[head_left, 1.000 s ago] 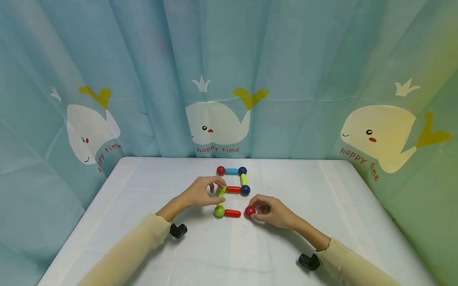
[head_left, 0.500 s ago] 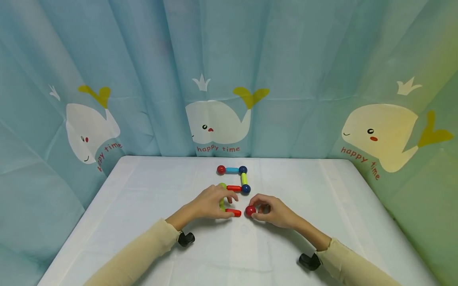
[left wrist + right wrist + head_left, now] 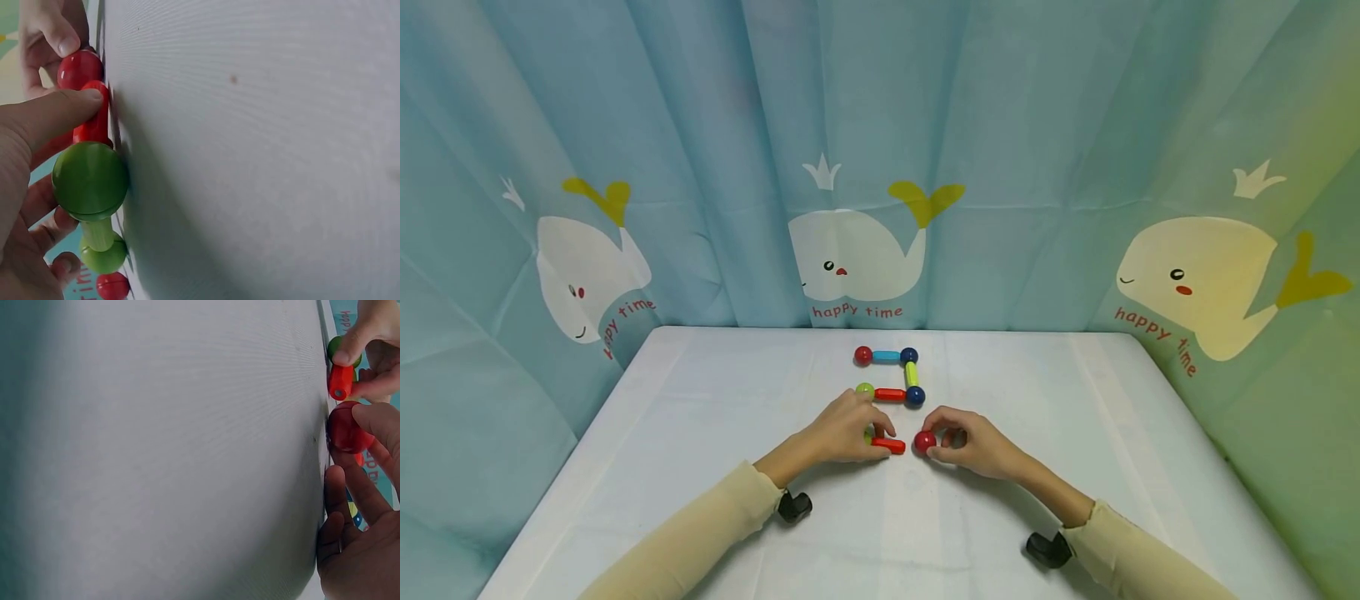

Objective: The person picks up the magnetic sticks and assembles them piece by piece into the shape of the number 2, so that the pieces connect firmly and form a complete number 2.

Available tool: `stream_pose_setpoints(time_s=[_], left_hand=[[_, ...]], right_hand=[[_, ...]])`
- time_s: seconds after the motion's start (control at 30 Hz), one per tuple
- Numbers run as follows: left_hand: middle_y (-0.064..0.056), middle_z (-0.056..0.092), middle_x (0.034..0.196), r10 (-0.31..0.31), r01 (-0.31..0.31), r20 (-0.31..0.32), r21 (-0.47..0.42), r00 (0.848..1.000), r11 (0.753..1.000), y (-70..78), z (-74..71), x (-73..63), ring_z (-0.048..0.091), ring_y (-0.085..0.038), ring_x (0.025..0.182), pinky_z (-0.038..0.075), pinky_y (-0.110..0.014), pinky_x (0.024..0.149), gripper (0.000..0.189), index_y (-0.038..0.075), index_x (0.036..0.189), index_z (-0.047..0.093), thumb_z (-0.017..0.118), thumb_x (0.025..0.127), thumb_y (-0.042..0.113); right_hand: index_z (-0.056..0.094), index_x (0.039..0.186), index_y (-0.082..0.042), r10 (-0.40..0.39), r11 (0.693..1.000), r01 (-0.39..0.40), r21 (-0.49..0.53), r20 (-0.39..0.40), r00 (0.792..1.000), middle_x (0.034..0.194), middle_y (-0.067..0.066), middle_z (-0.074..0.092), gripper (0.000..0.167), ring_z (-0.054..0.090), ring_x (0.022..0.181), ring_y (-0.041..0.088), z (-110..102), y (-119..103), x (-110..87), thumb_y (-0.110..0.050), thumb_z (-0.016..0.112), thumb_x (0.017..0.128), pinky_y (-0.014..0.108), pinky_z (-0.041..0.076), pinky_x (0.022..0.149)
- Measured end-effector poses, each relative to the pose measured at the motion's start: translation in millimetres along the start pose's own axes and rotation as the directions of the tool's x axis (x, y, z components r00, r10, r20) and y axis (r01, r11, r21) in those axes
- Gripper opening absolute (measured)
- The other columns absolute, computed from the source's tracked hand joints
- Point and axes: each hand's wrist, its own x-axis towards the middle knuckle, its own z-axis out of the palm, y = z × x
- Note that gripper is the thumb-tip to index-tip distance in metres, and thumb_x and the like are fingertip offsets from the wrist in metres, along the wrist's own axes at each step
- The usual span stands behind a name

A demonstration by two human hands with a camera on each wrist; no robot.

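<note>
My left hand (image 3: 847, 429) pinches a red toy building stick (image 3: 892, 446) between thumb and finger. A green ball (image 3: 90, 178) joins the stick's left end, and a lime stick (image 3: 98, 234) runs from it to a lime ball (image 3: 866, 389); the hand mostly hides these in the head view. My right hand (image 3: 973, 446) holds a shiny red ball (image 3: 924, 442) between its thumb and fingers. That ball rests just right of the red stick's free end, with a small gap in the head view. The stick's end face with a small hole shows in the right wrist view.
Beyond the hands, a second red stick (image 3: 891, 395), a dark blue ball (image 3: 915, 397), a yellow stick (image 3: 912, 375), another dark blue ball (image 3: 909, 356), a light blue stick (image 3: 886, 357) and a red ball (image 3: 863, 356) continue the chain. A curtain (image 3: 1037, 250) stands behind the white table (image 3: 737, 375).
My left hand has moved right and toward me, from beside the lime stick to the near red stick, and its fingers have closed on it. My right hand has stayed at the red ball.
</note>
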Motion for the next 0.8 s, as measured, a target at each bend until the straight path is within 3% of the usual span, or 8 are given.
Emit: stream_pose_setpoints(time_s=[0.33,0.8], left_hand=[[0.019,0.069,0.084,-0.049,0.041,-0.050,-0.152,0.998,0.988,-0.7,1.5,-4.9,0.049,-0.007,0.085,0.037,-0.029,0.077,0.012,0.024,0.096,0.079,0.083,0.087,0.032],[0.017,0.069,0.082,-0.065,0.058,-0.048,-0.147,0.997,0.987,1.7,0.6,-5.5,0.048,-0.008,0.084,0.036,-0.029,0.076,0.013,0.023,0.095,0.079,0.083,0.087,0.032]], right_hand=[[0.068,0.115,-0.018,0.056,0.998,-0.056,0.006,0.009,0.998,0.103,-0.003,0.066,0.026,0.061,0.084,0.018,0.2,-1.8,-0.3,-0.015,0.078,0.091,0.026,0.052,0.072],[0.069,0.114,-0.017,0.039,0.999,-0.039,-0.003,-0.015,0.999,0.101,-0.003,0.068,0.025,0.061,0.083,0.018,2.7,-2.2,-1.1,-0.014,0.078,0.091,0.026,0.052,0.072]])
